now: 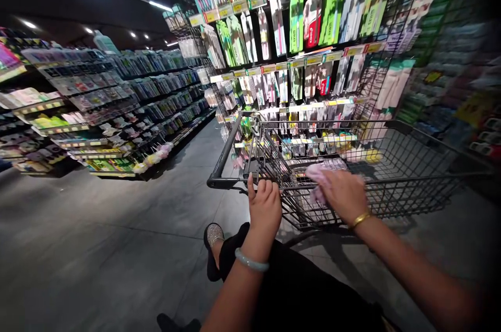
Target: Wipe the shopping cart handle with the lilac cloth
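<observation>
A dark wire shopping cart (407,183) stands in front of me, its handle (225,157) at the left end. My left hand (265,206), with a pale bangle at the wrist, rests on the cart's near top rail, fingers curled over it and one finger raised. To its right, my right hand (346,193), with a gold bangle, is closed around a pink cloth (319,178) above the cart's near rim. Its fingertips are partly hidden by the hand and blurred.
Behind the cart rises a rack of packaged toothbrushes (296,24). More stocked shelves (156,92) line the left side, with a grey floor aisle (188,165) between. My shoe (214,235) is left of the cart's near side. Blurred shelves stand at the right.
</observation>
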The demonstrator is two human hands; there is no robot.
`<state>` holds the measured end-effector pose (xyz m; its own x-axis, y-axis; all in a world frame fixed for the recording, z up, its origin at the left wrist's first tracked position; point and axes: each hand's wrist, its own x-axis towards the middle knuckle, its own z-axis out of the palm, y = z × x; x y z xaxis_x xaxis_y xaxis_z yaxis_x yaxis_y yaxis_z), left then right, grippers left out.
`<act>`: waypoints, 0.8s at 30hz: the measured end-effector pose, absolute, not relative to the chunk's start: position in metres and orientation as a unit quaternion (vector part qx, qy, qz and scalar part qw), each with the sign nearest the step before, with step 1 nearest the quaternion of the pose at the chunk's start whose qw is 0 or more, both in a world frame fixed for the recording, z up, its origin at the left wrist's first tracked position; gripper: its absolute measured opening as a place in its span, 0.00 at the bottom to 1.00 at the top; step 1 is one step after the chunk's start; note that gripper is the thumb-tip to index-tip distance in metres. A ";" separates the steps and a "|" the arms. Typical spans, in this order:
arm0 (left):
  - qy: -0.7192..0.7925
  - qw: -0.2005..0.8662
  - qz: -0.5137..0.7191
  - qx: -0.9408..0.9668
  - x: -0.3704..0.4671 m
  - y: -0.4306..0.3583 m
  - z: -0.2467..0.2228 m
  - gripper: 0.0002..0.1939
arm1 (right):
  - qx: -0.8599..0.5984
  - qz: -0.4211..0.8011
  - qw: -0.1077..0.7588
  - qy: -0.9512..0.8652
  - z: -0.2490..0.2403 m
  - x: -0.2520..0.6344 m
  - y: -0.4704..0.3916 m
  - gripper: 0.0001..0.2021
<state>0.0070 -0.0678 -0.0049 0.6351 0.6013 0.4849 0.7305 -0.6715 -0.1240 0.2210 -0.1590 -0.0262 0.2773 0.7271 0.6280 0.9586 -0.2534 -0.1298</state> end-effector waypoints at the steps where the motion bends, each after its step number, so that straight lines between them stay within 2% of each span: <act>1: -0.379 0.160 -0.203 -0.888 0.008 -0.068 -0.006 0.14 | -0.741 -0.221 0.261 -0.578 -0.023 0.201 -0.151 0.18; 5: -0.349 0.175 -0.198 -0.899 0.009 -0.069 -0.009 0.12 | -0.642 -0.262 0.278 -0.665 -0.021 0.158 -0.129 0.18; 9: -0.331 0.192 -0.220 -0.897 0.004 -0.065 -0.013 0.12 | -0.600 -0.260 0.248 -0.715 -0.030 0.195 -0.138 0.23; 11: -0.328 0.204 -0.237 -0.892 0.004 -0.064 -0.015 0.13 | -0.610 -0.280 0.262 -0.694 -0.039 0.215 -0.147 0.24; 15: -0.319 0.205 -0.241 -0.893 0.007 -0.070 -0.015 0.17 | -0.629 -0.332 0.317 -0.627 -0.061 0.216 -0.158 0.22; 18: -0.330 0.186 -0.226 -0.898 0.008 -0.080 -0.011 0.24 | -0.605 -0.351 0.348 -0.624 -0.073 0.205 -0.159 0.18; 21: -0.344 0.162 -0.214 -0.900 0.005 -0.089 -0.005 0.29 | -0.527 -0.364 0.352 -0.683 -0.080 0.213 -0.161 0.12; 24: -0.356 0.158 -0.208 -0.897 0.004 -0.096 -0.001 0.29 | -0.460 -0.357 0.321 -0.747 -0.094 0.235 -0.165 0.08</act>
